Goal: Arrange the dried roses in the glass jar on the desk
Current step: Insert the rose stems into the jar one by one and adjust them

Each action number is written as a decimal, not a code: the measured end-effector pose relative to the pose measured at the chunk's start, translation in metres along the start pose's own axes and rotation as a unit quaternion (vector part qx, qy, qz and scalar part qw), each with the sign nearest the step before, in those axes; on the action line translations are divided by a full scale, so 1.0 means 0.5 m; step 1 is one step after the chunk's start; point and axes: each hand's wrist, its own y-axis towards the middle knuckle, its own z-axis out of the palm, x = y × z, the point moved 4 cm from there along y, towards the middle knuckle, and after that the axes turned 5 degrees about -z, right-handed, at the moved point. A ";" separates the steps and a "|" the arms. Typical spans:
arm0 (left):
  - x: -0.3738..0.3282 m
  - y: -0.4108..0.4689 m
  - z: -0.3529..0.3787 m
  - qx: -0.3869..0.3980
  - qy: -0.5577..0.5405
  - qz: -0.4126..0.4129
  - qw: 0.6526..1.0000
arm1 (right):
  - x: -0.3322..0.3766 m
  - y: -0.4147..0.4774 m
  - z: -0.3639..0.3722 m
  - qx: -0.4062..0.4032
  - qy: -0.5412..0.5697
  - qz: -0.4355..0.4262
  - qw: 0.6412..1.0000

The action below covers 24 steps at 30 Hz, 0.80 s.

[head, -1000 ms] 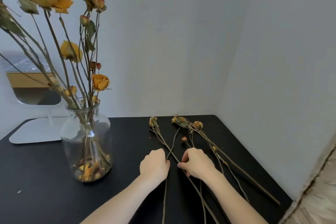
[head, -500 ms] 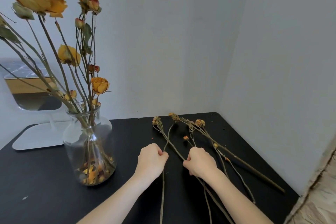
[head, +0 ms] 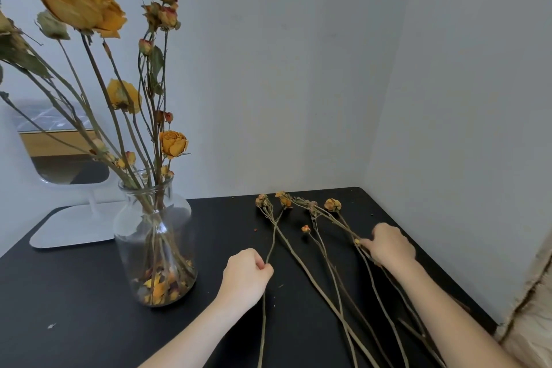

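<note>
A clear glass jar (head: 155, 236) stands on the black desk (head: 74, 308) at the left, holding several tall dried yellow and red roses (head: 80, 3); loose petals lie at its bottom. Several more dried roses lie flat on the desk to the right, heads pointing away from me. My left hand (head: 246, 276) is closed around one thin rose stem (head: 272, 245) that runs towards me. My right hand (head: 388, 245) pinches the stems of the rightmost roses (head: 333, 205), fingertips on them near the desk surface.
A white-framed mirror on a flat white base (head: 68, 227) stands behind the jar at the left. Grey walls meet in a corner just behind the desk. The desk's right edge (head: 478, 302) runs close to my right arm.
My right hand has moved right, from the middle stems to the rightmost ones. My left hand has kept its hold on the same stem. The view has shifted slightly.
</note>
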 end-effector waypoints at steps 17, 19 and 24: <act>-0.002 0.007 -0.014 -0.026 -0.012 0.030 0.999 | 0.020 -0.004 -0.073 -0.119 0.083 -0.075 0.986; -0.009 0.006 -0.025 -0.046 -0.014 0.052 0.997 | 0.032 -0.008 -0.089 -0.128 0.128 -0.087 0.980; -0.027 -0.011 -0.060 -0.097 -0.046 0.106 0.988 | 0.075 -0.031 -0.108 -0.112 0.265 -0.132 0.949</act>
